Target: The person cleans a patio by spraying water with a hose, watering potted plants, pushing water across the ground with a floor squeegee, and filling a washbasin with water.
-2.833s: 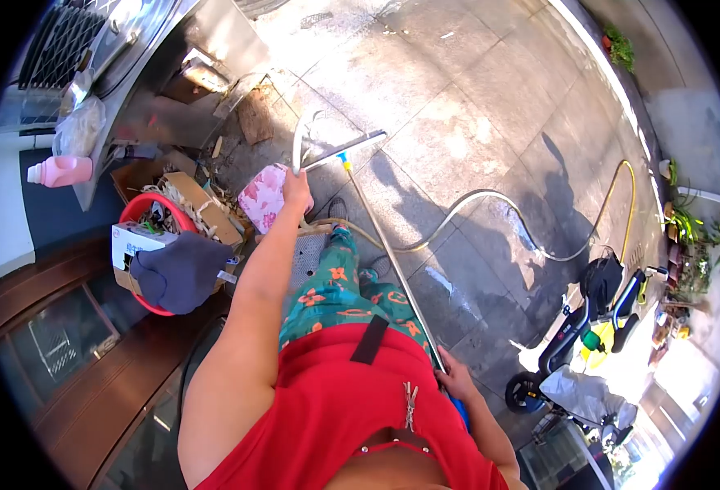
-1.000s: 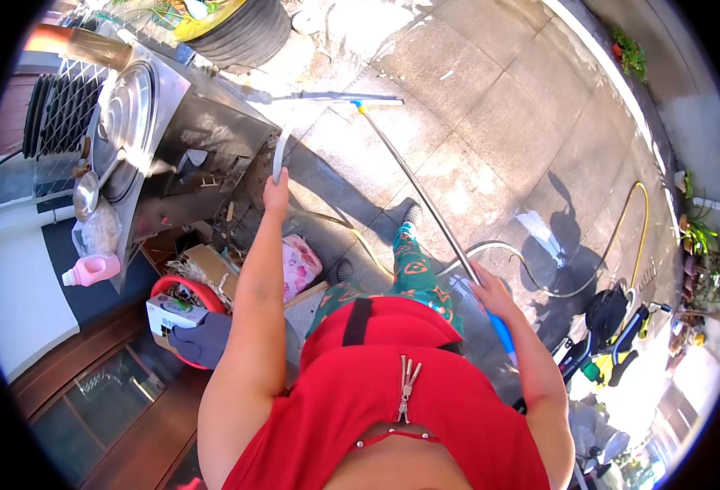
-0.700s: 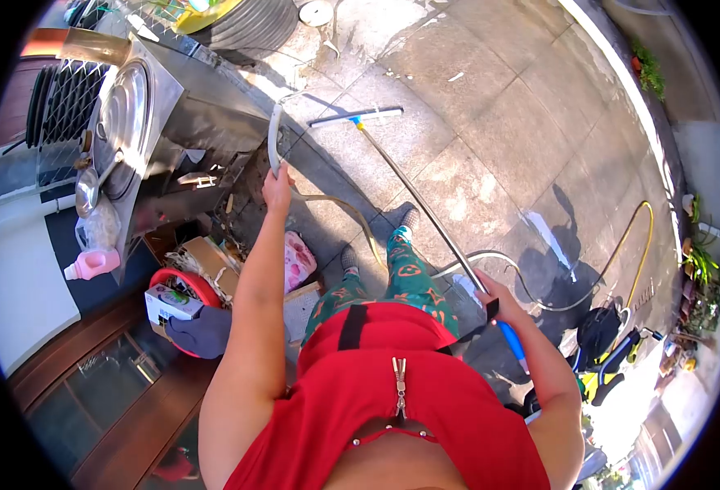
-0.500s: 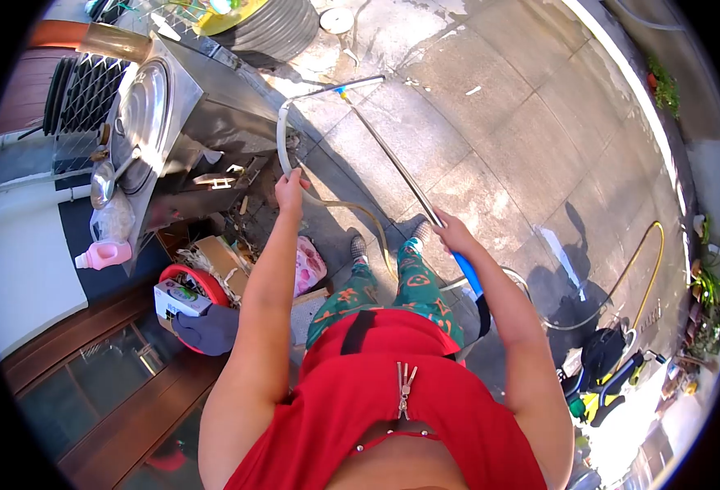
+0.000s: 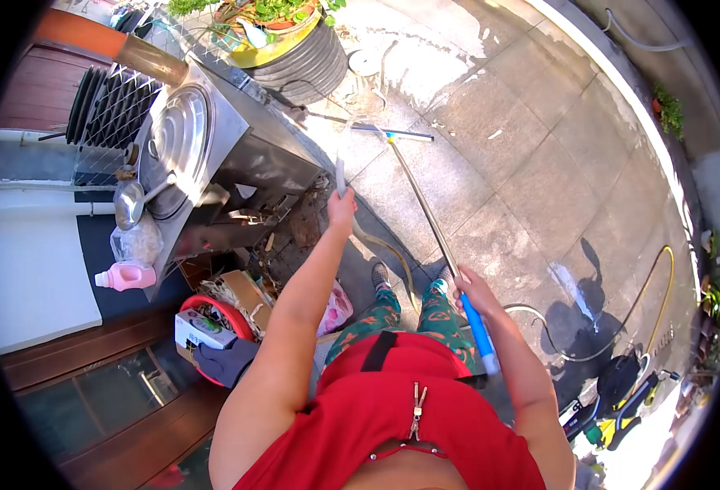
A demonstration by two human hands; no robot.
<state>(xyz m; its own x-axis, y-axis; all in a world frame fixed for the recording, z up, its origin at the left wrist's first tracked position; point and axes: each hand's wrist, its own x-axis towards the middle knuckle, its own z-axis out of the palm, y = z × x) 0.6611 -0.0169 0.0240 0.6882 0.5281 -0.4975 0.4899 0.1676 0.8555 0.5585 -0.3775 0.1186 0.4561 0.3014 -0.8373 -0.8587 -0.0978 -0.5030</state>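
Note:
My left hand (image 5: 342,212) is closed round a pale hose (image 5: 340,175), whose upper part rises past my fist and blurs near the squeegee head. Below the fist the hose runs down by my feet. In my right hand (image 5: 474,294) is a long-handled floor squeegee (image 5: 425,208), gripped on the metal pole just above its blue handle grip (image 5: 480,336). The squeegee's dark blade (image 5: 413,135) lies on the paving ahead of me.
Left stands a metal stove (image 5: 229,135) with a lidded pan and ladle (image 5: 130,204). Beside it are a pink bottle (image 5: 127,276) and a red tub (image 5: 246,318) of boxes. A ribbed planter (image 5: 307,69) stands ahead. More hose (image 5: 637,302) loops across the paving (image 5: 531,204) at right.
The whole view has shifted, so surroundings sit lower and further right. The hose above my left hand has swung from a wide leftward arc to nearly straight. Both hands keep their hold.

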